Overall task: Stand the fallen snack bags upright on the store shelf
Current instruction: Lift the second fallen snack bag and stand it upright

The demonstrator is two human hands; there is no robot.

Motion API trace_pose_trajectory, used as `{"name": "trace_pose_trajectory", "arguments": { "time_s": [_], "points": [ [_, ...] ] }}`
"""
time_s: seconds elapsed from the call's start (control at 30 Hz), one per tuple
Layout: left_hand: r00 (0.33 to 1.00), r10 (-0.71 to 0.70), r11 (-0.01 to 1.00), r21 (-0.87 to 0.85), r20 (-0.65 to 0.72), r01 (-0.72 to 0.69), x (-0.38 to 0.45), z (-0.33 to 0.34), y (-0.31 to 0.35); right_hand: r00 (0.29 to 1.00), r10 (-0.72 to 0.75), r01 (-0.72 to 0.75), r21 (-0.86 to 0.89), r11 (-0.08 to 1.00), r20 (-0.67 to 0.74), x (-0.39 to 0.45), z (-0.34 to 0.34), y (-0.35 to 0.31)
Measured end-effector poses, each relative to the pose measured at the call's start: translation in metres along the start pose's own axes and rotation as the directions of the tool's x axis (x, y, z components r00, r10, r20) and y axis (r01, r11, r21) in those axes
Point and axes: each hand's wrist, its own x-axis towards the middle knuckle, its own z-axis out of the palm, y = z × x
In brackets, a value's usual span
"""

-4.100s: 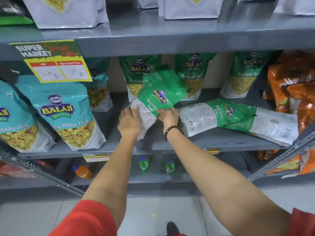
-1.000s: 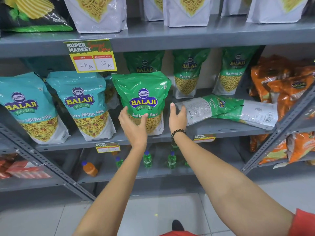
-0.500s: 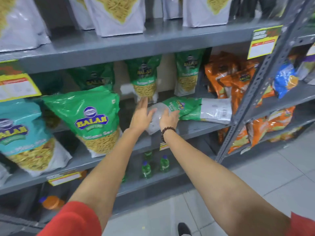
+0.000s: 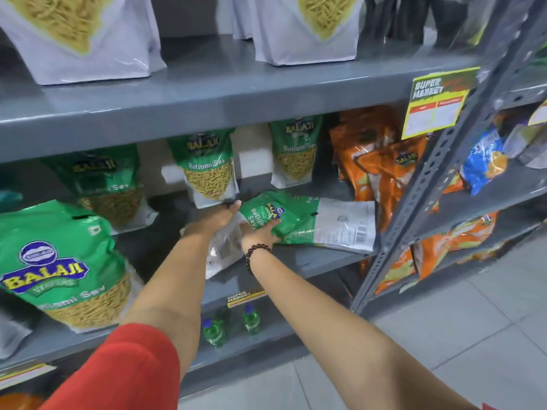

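A fallen green Ratlami Sev bag [image 4: 257, 218] lies on the grey middle shelf [image 4: 322, 261], its pale bottom end towards me. My left hand [image 4: 214, 223] reaches over the bag's left side, fingers stretched to its far edge. My right hand [image 4: 260, 235], with a bead bracelet at the wrist, grips its green face from the right. Under and to the right of it lies a second fallen bag [image 4: 340, 227], back side up with a barcode showing. One green bag [image 4: 59, 261] stands upright at the shelf's front left.
More green bags [image 4: 207, 170] stand upright along the back of the shelf. Orange bags [image 4: 379, 170] crowd the right end beside a slanted grey post [image 4: 429, 173]. The shelf above [image 4: 225, 93] hangs low over the bags. Green bottles [image 4: 251, 318] stand on the shelf below.
Both hands left the bag they stood upright at the left and moved right onto the fallen bag. My view has swung right and come closer to the shelf.
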Motion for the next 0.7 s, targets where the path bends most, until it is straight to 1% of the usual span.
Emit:
{"name": "trace_pose_trajectory", "arguments": {
  "time_s": [0.07, 0.17, 0.23, 0.3, 0.33, 0.37, 0.43, 0.5, 0.57, 0.6, 0.63, 0.67, 0.7],
  "points": [
    [0.997, -0.041, 0.999, -0.003, -0.062, 0.041, 0.0, 0.0, 0.001, 1.0, 0.012, -0.012, 0.01, 1.0, -0.003, 0.001, 0.001, -0.003],
    [0.984, -0.089, 0.991, 0.085, -0.153, 0.103, -0.005, -0.002, 0.001, 0.999, -0.03, 0.03, 0.0, 1.0, -0.033, -0.002, 0.003, -0.004],
    [0.971, -0.112, 0.989, 0.068, -0.213, 0.129, -0.011, -0.004, 0.001, 0.994, -0.099, 0.098, -0.005, 0.995, -0.056, -0.009, 0.007, -0.005],
    [0.949, -0.113, 0.993, 0.005, -0.293, 0.12, -0.021, -0.007, 0.0, 0.977, -0.197, 0.195, -0.032, 0.98, -0.084, -0.017, 0.01, -0.007],
    [0.928, -0.118, 0.993, -0.047, -0.354, 0.109, -0.026, -0.009, 0.0, 0.96, -0.265, 0.262, -0.049, 0.964, -0.093, -0.02, 0.011, -0.009],
    [0.894, -0.141, 0.988, -0.124, -0.426, 0.096, -0.032, -0.011, -0.002, 0.93, -0.354, 0.35, -0.057, 0.935, -0.097, -0.024, 0.011, -0.01],
    [0.808, -0.206, 0.947, -0.32, -0.552, 0.022, -0.047, -0.012, -0.002, 0.831, -0.547, 0.545, -0.049, 0.837, -0.098, -0.029, 0.01, -0.014],
    [0.737, -0.279, 0.87, -0.486, -0.616, -0.078, -0.06, -0.009, -0.003, 0.728, -0.682, 0.681, -0.041, 0.731, -0.075, -0.034, 0.006, -0.019],
    [0.68, -0.367, 0.791, -0.598, -0.635, -0.132, -0.074, 0.002, -0.009, 0.657, -0.753, 0.752, -0.032, 0.658, -0.029, -0.036, 0.002, -0.02],
    [0.651, -0.408, 0.763, -0.631, -0.64, -0.142, -0.08, 0.008, -0.012, 0.65, -0.76, 0.759, -0.03, 0.65, -0.013, -0.034, -0.001, -0.018],
    [0.625, -0.443, 0.747, -0.65, -0.643, -0.14, -0.084, 0.013, -0.017, 0.669, -0.743, 0.743, -0.023, 0.669, -0.006, -0.033, -0.004, -0.014],
    [0.606, -0.468, 0.741, -0.66, -0.643, -0.128, -0.086, 0.014, -0.022, 0.705, -0.709, 0.709, -0.01, 0.705, -0.013, -0.032, -0.006, -0.01],
    [0.605, -0.485, 0.737, -0.668, -0.631, -0.105, -0.086, 0.012, -0.026, 0.74, -0.672, 0.672, -0.01, 0.741, -0.033, -0.033, -0.009, -0.005]
  ]
}}
